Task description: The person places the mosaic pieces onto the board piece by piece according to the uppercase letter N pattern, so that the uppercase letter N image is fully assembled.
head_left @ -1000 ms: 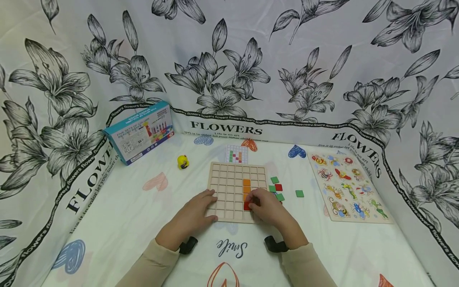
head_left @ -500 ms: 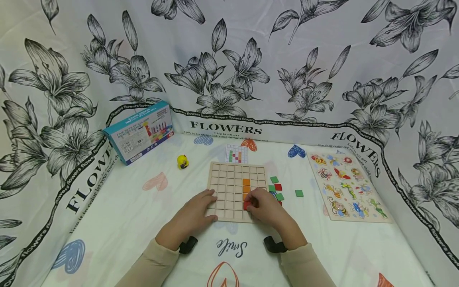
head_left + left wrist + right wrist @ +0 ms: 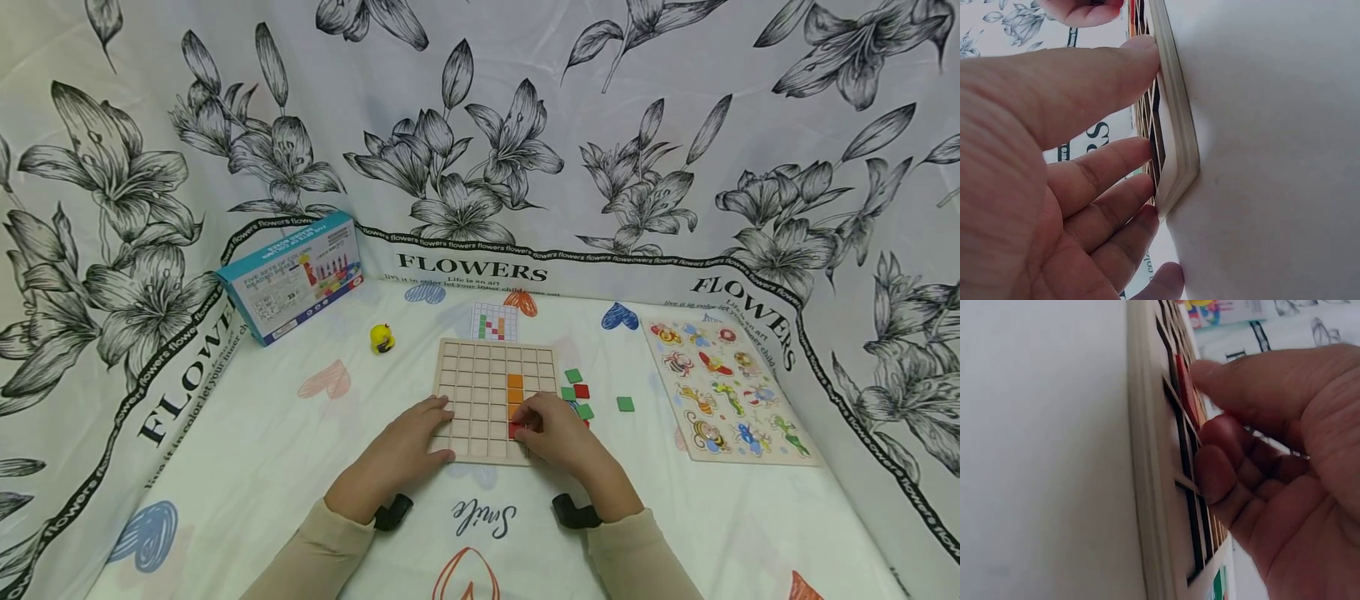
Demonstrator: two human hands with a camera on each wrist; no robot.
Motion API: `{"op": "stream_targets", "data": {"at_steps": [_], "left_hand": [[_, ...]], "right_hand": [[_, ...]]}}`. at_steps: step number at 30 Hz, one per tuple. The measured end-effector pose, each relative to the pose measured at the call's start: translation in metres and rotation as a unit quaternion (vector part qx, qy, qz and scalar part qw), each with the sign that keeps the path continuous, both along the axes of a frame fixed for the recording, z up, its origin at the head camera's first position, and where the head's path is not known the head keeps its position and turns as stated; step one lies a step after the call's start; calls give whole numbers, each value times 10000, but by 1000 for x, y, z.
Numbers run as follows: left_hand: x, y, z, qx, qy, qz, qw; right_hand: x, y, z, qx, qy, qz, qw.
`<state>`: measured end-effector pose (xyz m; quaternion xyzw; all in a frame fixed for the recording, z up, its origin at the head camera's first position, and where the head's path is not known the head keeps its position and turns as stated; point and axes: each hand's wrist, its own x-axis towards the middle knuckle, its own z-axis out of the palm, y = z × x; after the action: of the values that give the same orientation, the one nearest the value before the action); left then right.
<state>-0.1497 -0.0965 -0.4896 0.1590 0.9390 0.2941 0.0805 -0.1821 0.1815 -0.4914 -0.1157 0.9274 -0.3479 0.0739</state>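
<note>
A light wooden grid board [image 3: 471, 402] lies in front of me, with a column of orange tiles [image 3: 515, 388] set in its cells. My left hand [image 3: 401, 442] rests at the board's left edge, thumb and fingers spread along the rim; the left wrist view shows the fingertips on the frame [image 3: 1179, 119]. Just below the orange column, my right hand [image 3: 558, 433] pinches a red tile [image 3: 1186, 390] between thumb and forefinger. In the right wrist view this tile stands slightly proud of the grid. The fingers partly cover it in the head view.
Loose green and red tiles [image 3: 582, 391] lie right of the board, one green tile [image 3: 626, 404] farther off. A pattern card [image 3: 507, 312] sits behind. An insect puzzle [image 3: 712, 417] lies at right; a yellow toy duck [image 3: 382, 337] and a box [image 3: 292, 283] are at left.
The right hand's fingertips shift very slightly over the red tile, covering a bit more of it. The left hand and the board stay where they are.
</note>
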Motion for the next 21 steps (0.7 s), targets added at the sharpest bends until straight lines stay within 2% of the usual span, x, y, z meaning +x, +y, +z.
{"op": "stream_targets", "data": {"at_steps": [5,8,10,16,21], "left_hand": [[0,0,1,20,-14,-3,10000],[0,0,1,19,-34,-3,10000],[0,0,1,16,-34,-6,10000],[0,0,1,18,-45,-9,10000],[0,0,2,5,-65,17,10000]], "right_hand": [[-4,19,5,-320,285,-630,9971],[-10,37,5,-323,571,-990,9929],[-14,49,4,-344,581,-1230,9901],[-27,80,4,-425,290,-1684,9844],[-39,95,3,-247,-63,-1759,9841]]}}
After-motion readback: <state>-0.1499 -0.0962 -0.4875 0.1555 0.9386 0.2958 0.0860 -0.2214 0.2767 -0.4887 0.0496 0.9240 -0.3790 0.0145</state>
